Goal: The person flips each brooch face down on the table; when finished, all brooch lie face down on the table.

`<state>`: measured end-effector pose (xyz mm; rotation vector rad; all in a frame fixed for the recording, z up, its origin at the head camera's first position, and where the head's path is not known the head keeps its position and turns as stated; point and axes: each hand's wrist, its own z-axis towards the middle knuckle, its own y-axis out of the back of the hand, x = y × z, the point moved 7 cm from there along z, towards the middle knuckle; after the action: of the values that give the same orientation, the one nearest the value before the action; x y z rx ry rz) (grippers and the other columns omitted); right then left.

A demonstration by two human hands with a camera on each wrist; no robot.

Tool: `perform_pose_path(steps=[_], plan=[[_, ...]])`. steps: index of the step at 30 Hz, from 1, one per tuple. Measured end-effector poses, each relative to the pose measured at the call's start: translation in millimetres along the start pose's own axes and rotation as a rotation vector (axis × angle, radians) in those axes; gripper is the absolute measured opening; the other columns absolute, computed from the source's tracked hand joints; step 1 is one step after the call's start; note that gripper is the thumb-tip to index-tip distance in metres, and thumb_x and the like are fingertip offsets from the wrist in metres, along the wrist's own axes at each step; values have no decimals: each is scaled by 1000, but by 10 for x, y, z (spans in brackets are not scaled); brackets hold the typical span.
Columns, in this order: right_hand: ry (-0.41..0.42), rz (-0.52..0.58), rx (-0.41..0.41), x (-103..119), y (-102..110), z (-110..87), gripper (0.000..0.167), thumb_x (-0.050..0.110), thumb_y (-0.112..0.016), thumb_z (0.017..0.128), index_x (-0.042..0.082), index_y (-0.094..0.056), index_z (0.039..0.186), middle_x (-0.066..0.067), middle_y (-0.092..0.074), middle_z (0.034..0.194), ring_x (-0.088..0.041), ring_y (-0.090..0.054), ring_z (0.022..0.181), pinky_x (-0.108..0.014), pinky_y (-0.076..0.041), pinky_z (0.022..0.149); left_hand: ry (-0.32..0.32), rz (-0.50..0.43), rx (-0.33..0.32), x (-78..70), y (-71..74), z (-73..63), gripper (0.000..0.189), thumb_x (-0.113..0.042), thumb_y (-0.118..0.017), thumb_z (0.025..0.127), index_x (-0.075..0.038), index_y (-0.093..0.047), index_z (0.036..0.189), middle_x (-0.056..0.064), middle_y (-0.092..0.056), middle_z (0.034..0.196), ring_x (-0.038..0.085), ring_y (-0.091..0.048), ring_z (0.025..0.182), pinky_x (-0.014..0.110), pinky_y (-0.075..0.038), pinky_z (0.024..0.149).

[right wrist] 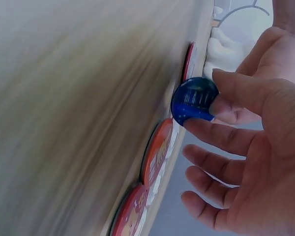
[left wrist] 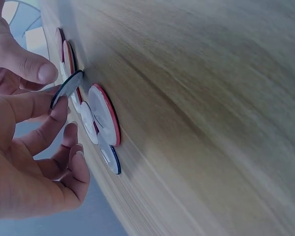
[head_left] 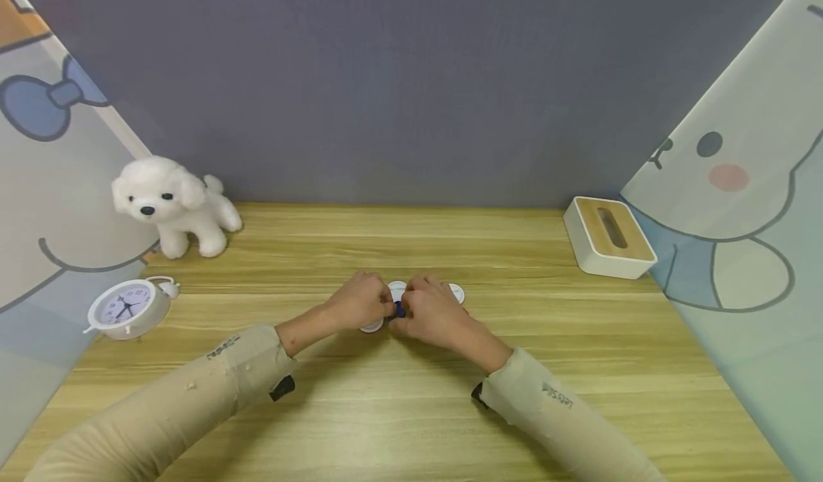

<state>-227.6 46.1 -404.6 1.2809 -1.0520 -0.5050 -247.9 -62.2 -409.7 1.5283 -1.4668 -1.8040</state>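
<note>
A round flat disc with a blue printed face [right wrist: 194, 101] is tilted up between both hands at mid-table. My left hand [head_left: 360, 300] pinches it at its edge, as the left wrist view shows. On the other side my right hand [head_left: 434, 310] has thumb and index finger at opposite edges of it, the remaining fingers loosely bent. Close around the hands, several more discs lie flat: a white one [head_left: 396, 289] behind, another [head_left: 456, 293] to the right, and a red-rimmed disc [left wrist: 104, 115]. An orange disc [right wrist: 159, 152] and a red disc [right wrist: 132, 211] show printed edges.
At the left of the wooden table [head_left: 386, 425] stand a white plush dog [head_left: 173, 203] and a white alarm clock [head_left: 128, 309]. A white tissue box with a wooden lid [head_left: 611, 236] sits at the back right. A grey panel [head_left: 386, 82] rises behind the table.
</note>
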Motion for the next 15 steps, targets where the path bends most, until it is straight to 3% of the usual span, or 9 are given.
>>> perform_pose_path(steps=[8,11,15], plan=[[-8,13,-36,13,-8,20,33,41,-74,88,20,-64,65,-5,-65,120,-29,-53,114,-51,-44,95,44,-52,22,24,-19,7,25,-23,-66,94,-18,-75,71,8,-70,102,29,-53,99,38,-50,74],[-19,15,-44,10,-3,23,32,40,-74,88,20,-66,65,-5,-66,119,-29,-53,113,-51,-45,94,29,-88,24,9,-20,4,24,-21,-64,94,-15,-76,73,7,-72,97,25,-60,88,32,-53,67],[-19,31,-53,15,2,17,29,37,-75,88,18,-68,67,-5,-66,117,-29,-54,108,-50,-45,91,-3,-144,33,-18,-29,-5,23,-16,-63,93,-10,-75,75,5,-72,81,14,-62,60,22,-51,52]])
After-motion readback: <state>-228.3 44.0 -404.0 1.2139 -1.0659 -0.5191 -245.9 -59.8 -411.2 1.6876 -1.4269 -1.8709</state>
